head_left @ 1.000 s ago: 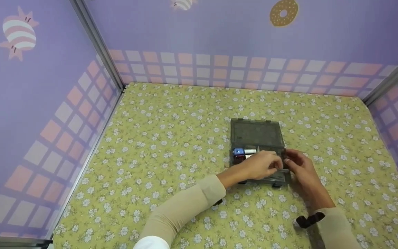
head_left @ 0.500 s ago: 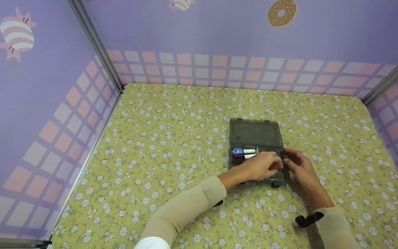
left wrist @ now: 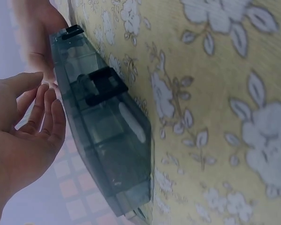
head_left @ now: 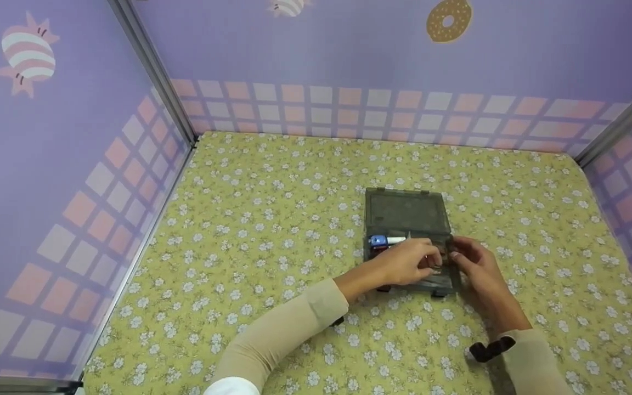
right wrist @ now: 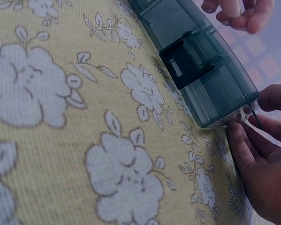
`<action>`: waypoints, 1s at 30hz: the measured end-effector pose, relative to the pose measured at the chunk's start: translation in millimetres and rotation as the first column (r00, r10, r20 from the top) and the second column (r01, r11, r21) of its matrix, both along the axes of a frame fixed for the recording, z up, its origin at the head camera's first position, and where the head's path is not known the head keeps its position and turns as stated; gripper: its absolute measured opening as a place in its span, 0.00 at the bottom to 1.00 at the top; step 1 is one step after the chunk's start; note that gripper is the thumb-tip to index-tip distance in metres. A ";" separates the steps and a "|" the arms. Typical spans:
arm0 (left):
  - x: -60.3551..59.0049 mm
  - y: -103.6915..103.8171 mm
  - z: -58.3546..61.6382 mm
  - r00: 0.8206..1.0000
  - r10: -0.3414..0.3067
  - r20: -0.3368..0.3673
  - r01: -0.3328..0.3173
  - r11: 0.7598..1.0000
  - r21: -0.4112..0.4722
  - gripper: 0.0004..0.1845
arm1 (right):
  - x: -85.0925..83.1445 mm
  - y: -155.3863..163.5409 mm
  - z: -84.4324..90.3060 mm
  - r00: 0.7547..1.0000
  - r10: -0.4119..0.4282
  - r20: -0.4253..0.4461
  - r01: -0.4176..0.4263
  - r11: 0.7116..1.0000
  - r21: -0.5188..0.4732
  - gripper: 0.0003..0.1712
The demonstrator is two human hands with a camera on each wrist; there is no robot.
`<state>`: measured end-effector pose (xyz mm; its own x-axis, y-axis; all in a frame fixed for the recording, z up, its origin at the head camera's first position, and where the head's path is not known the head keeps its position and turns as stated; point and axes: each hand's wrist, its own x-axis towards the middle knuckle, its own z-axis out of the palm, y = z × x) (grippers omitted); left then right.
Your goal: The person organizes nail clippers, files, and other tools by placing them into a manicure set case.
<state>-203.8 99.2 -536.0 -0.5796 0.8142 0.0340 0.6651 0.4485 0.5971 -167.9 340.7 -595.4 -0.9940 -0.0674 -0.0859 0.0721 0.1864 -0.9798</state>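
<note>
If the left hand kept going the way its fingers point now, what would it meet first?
Probably the right hand. The left hand reaches rightward over the open grey compartment box, fingertips close to the right hand at the box's right edge. Depth is unclear; it might brush the box's contents first.

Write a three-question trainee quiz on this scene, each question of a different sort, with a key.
1. True or false: the box has its lid open, lying flat on the far side.
2. Which hand reaches over the box's compartments? A) left hand B) right hand C) neither
3. Fill in: the box rests on a yellow cloth printed with white ____.

Key
1. True: the lid lies back beyond the tray.
2. A: the left hand is over the tray, while the right hand is at the box's right near corner.
3. flowers
</note>
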 end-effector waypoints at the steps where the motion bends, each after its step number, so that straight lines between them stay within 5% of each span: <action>1: 0.0 -1.2 0.4 1.000 -0.001 0.003 0.001 1.000 0.004 0.10 | 0.5 0.0 0.0 1.000 -0.002 -0.001 0.002 1.000 0.000 0.30; 30: -18.5 -25.2 27.3 0.998 0.063 0.029 -0.065 0.995 0.077 0.13 | -0.4 3.4 4.0 0.996 -0.020 0.087 0.021 1.000 -0.012 0.29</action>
